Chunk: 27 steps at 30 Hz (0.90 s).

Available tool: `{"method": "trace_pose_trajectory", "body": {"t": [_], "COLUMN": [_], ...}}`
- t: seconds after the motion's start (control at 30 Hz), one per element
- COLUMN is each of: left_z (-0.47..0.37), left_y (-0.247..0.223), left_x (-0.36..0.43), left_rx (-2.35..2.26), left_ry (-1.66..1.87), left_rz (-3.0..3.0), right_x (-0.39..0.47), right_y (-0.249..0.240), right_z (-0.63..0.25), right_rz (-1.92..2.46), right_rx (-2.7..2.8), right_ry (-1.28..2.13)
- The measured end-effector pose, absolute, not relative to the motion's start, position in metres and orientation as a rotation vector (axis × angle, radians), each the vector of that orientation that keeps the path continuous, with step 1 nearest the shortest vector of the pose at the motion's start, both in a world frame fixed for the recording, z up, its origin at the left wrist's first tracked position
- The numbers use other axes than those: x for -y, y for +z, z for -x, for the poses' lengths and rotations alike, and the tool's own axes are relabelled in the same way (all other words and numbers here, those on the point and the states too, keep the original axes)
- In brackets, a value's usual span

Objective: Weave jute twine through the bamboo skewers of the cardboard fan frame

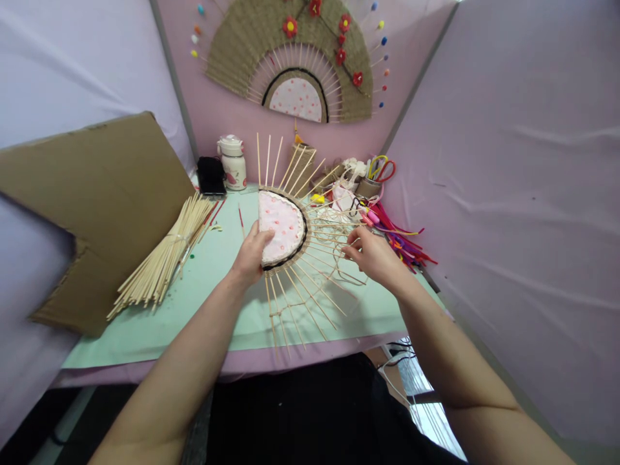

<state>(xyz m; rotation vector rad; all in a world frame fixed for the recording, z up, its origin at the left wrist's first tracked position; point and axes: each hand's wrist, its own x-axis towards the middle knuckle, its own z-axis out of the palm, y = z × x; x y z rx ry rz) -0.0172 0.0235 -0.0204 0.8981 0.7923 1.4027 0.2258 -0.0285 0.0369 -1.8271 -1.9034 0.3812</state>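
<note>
A half-round fan frame (pixel 283 226) with pink dotted cloth and a dark braided rim is held over the table, its thin wooden sticks (pixel 314 287) spreading outward. My left hand (pixel 252 254) grips its straight left edge, thumb on the cloth. On the right, my right hand (pixel 365 253) is closed at the stick tips, its fingers pinching the twine (pixel 336 263). That strand runs loosely across the lower sticks, and more of it loops beneath the hand. Exactly where the strand lies between my fingertips is partly hidden.
Bundled wooden sticks (pixel 162 258) lie left beside cardboard (pixel 111 187). At the back stand a white bottle (pixel 234 165) and a twine spool (pixel 301 169). Colourful pipe cleaners (pixel 402 242) and a scissors holder (pixel 369 187) are right. A finished fan (pixel 242 48) hangs on the back wall.
</note>
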Motion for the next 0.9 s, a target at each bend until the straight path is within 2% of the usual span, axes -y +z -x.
{"method": "trace_pose_trajectory", "body": {"t": [0.37,0.6,0.9], "left_z": [0.0170,0.0166,0.0161], "left_y": [-0.0181,-0.0157,-0.0147], "left_x": [-0.0212,-0.0198,-0.0196], "left_rx": [-0.791,-0.814,-0.823], "left_ry": [1.381,1.394,1.392], "left_rz": [-0.901,-0.900,-0.900], "right_x": [0.0326,0.0351,0.0327], "right_y": [0.0448,0.0433,0.0395], "right_z": [-0.2214,-0.2240,-0.2259], "right_rz": [1.886,1.829,1.818], "right_rx": [1.910,1.841,1.842], "right_ry": [0.368,0.534,0.523]}}
